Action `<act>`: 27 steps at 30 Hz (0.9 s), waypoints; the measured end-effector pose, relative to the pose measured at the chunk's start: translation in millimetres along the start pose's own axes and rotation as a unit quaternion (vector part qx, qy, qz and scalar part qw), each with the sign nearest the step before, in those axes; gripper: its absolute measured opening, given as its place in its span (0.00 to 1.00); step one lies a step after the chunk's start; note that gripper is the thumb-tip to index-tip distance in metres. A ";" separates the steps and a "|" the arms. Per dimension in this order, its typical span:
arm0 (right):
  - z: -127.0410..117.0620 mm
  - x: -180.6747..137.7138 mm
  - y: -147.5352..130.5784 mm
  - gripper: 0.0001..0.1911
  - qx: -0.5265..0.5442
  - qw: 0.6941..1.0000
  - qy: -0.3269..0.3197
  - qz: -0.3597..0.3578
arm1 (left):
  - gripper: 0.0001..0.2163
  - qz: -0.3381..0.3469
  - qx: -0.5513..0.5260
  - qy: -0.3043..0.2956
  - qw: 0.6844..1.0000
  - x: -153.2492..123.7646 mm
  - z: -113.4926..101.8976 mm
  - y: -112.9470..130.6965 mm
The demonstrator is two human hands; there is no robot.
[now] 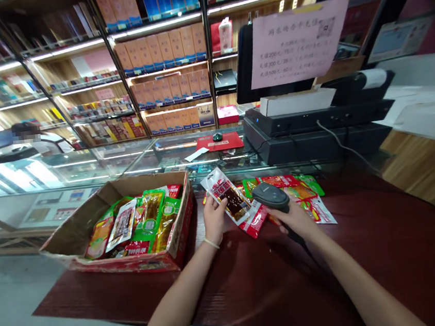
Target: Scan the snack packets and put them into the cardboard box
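The tabletop [246, 289] is dark red and glossy, with a faint grain and soft reflections on its near part. An open cardboard box [183, 229], red on its outer sides, sits toward the left. Right of it, near the far edge, flat packets [305, 191] in red, green, orange and white lie overlapping; a red packet [256, 227] in front seems to rest there too, though its upper part is covered.

monitor [244, 67]: mostly hidden behind the sign [291, 46]
sign: bottom line's too tiny to read
scanner [271, 197]: grip partly covered by right fingers [280, 216]
shelves [156, 28]: chopped off up top
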State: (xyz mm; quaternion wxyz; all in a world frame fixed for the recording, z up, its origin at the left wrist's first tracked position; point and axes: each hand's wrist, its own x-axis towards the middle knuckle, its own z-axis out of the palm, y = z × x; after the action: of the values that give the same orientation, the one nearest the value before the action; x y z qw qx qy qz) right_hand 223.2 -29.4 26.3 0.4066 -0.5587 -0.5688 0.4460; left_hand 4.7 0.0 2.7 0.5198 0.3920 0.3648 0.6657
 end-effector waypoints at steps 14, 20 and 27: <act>35.0 -11.7 -57.0 0.24 -0.052 0.989 -0.080 -0.114 | 0.22 0.265 0.218 0.113 0.932 -18.6 -72.4 189.7; 63.3 -3.3 -65.7 0.23 -0.033 0.992 -0.087 -0.089 | 0.24 0.163 0.531 0.190 0.809 21.9 -188.8 214.5; 77.3 6.6 -62.9 0.23 0.004 0.991 -0.109 -0.079 | 0.19 0.142 0.583 0.134 0.789 18.1 -210.5 197.3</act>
State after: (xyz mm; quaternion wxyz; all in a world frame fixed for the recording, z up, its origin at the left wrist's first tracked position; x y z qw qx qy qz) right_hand 131.4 -25.5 65.5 0.3782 -0.4582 -0.6507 0.4728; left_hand -267.8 -36.9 91.7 0.0381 0.5750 0.6895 0.4388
